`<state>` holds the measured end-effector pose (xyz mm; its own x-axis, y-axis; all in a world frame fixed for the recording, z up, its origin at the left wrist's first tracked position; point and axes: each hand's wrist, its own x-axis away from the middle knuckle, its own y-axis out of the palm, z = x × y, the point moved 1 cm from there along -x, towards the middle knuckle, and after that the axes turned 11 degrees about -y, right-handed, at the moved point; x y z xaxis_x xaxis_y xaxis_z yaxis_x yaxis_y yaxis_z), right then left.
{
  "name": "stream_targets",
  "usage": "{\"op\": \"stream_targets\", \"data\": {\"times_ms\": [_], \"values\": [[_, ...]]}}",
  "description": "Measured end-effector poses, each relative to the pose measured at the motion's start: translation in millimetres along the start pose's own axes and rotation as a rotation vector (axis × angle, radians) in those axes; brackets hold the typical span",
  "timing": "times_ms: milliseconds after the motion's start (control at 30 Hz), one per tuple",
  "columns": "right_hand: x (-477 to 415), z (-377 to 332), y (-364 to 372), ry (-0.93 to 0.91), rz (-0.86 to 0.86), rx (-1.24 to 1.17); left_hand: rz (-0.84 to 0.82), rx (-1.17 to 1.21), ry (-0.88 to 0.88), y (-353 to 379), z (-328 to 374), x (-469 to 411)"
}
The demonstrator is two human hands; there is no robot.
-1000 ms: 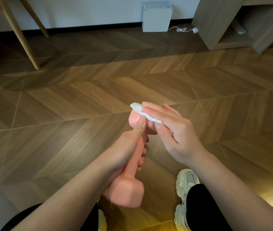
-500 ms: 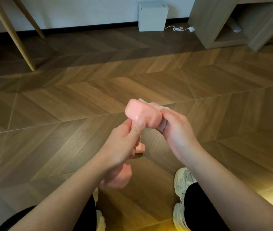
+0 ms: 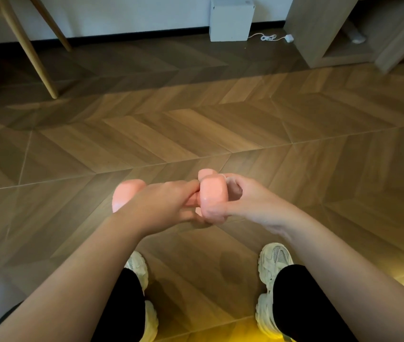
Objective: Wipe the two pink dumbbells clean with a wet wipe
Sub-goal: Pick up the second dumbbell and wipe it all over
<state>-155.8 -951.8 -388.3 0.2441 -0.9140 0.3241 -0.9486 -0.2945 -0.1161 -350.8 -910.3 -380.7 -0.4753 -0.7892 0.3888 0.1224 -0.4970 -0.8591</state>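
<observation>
Now, over the brown herringbone wood floor (image 3: 146, 134), a smooth pink dumbbell (image 3: 214, 196) is held sideways. Fingers of the left hand (image 3: 166, 206) curl round its handle, and those of the right hand (image 3: 247, 201) wrap one head. A white box (image 3: 230, 19) stands against the wall.

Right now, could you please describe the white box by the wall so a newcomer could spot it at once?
Look along the pale back wall. Between the slanted light wooden legs on the left and the grey-brown wooden shelf unit on the right stands a white square box. It alone is white and boxy, with a thin white cable lying just right of it.
</observation>
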Motion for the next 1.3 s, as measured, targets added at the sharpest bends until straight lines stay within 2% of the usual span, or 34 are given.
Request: {"op": "stream_targets", "data": {"times_ms": [67, 167, 267, 333, 367, 433, 533, 600, 667, 733, 800, 933, 1100, 1233, 1300], "values": [[-2, 4, 9, 0.043, 0.079, -0.041, 0.056, -0.1, 0.007, 8, -8, -7], [-6, 7, 17, 0.131, 0.189, -0.191, 0.232, -0.196, 0.016, 12, -12, -15], [-6, 8, 19, 0.22, 0.228, -0.428, 0.468, -0.139, 0.013, 6, -16, -16], [-5, 7, 18, 0.239, 0.259, -0.519, 0.676, -0.121, 0.013, 1, -10, -11], [-5, 5, 16, 0.231, 0.284, -0.553, 0.726, -0.073, 0.004, 1, -6, -6], [-4, -1, 12, 0.197, 0.329, -0.595, 0.711, 0.2, -0.157, -3, 7, 4], [1, -9, 8, 0.132, 0.34, -0.627, 0.39, 0.814, -0.529, -9, 11, 1], [7, -16, 12, 0.091, 0.307, -0.623, 0.163, 1.354, -0.534, -12, 11, -8], [12, -20, 19, 0.039, 0.278, -0.575, 0.076, 1.815, -0.426, -14, 17, -16], [13, -21, 27, -0.011, 0.262, -0.464, 0.138, 2.206, -0.387, -16, 23, -20], [11, -22, 31, -0.046, 0.234, -0.314, 0.238, 2.435, -0.424, -18, 25, -21], [12, -30, 34, -0.207, 0.208, 0.002, 0.345, 2.429, -0.485, -26, 25, -21], [22, -30, 38, -0.621, 0.358, 0.382, 0.391, 2.349, -0.49, -30, 27, -18], [18, -26, 31, -0.451, 0.228, 0.212, 0.403, 2.329, -0.492, -30, 28, -14], [20, -28, 33, -0.547, 0.292, 0.354, 0.403, 2.329, -0.494, -31, 29, -14]]}}
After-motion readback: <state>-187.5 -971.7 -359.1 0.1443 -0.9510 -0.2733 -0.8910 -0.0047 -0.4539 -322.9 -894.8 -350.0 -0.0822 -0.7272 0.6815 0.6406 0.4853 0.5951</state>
